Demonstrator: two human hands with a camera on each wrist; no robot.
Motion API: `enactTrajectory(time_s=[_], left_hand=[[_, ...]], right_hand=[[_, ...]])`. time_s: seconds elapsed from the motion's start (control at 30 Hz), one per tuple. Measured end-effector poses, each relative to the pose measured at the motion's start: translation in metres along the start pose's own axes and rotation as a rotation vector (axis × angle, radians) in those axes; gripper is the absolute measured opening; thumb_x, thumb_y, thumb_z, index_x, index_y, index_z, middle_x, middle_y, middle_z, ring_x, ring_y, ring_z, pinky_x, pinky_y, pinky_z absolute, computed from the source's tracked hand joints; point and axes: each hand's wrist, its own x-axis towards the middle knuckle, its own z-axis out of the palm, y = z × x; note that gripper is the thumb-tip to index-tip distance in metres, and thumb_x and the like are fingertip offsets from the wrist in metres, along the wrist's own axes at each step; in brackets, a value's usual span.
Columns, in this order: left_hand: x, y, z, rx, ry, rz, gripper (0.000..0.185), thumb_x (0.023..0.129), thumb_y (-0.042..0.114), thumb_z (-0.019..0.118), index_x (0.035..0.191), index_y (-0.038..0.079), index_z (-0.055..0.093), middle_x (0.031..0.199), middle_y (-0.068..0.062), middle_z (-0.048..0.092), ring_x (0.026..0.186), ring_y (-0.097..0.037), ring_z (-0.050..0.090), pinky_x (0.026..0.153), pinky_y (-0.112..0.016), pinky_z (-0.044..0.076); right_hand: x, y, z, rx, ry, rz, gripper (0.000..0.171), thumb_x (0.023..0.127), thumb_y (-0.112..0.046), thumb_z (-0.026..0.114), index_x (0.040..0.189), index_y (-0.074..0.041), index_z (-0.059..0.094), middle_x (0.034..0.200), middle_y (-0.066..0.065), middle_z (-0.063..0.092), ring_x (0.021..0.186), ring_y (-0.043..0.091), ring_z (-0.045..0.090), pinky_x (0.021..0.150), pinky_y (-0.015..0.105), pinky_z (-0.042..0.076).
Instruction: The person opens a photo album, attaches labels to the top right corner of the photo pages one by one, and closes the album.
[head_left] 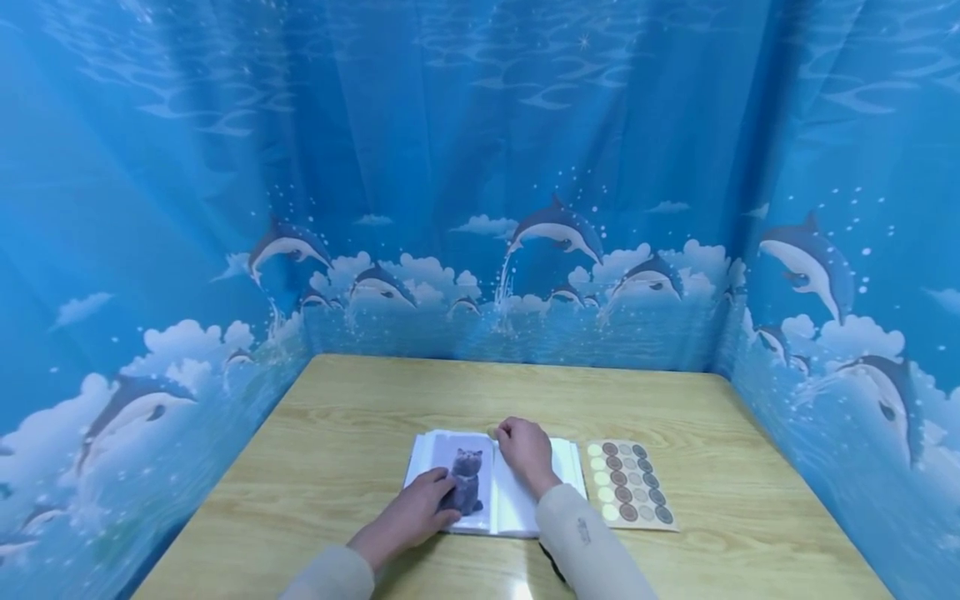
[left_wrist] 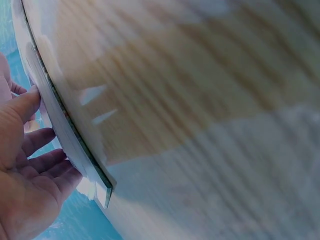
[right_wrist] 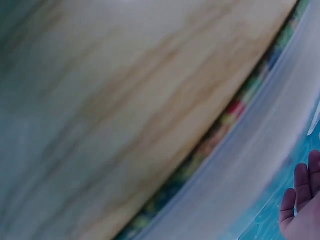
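Observation:
A photo album (head_left: 517, 508) lies spread on the table, a picture of a grey cat (head_left: 468, 479) in its left page and a white page on the right. My left hand (head_left: 416, 507) rests on the left page, fingers loosely spread over the cat picture's edge. In the left wrist view, the left hand (left_wrist: 35, 165) is right at the album's edge (left_wrist: 75, 135). Above the right page, by the top of the spine, my right hand (head_left: 527, 452) has curled fingers and pinches a small tan sticker (head_left: 492, 432), mostly hidden.
To the album's right lies a sheet of round stickers (head_left: 633, 483) in yellow, brown, beige and dark grey columns. A dark object (head_left: 553, 562) shows partly under the right sleeve. Blue dolphin-print curtains (head_left: 480, 167) enclose the wooden table (head_left: 360, 400) at the back and sides.

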Motion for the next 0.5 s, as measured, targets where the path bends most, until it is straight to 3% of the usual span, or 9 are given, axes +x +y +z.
enactTrajectory(time_s=[0.5], left_hand=[[-0.0008, 0.0, 0.0007, 0.008, -0.005, -0.012, 0.057, 0.09, 0.033, 0.071, 0.133, -0.003, 0.057, 0.138, -0.028, 0.051, 0.125, -0.043, 0.051, 0.104, -0.055, 0.042]], right_hand=[[0.0011, -0.0047, 0.0096, -0.054, -0.001, -0.008, 0.012, 0.092, -0.022, 0.069, 0.085, -0.013, 0.073, 0.074, -0.003, 0.067, 0.066, 0.017, 0.06, 0.065, 0.038, 0.051]])
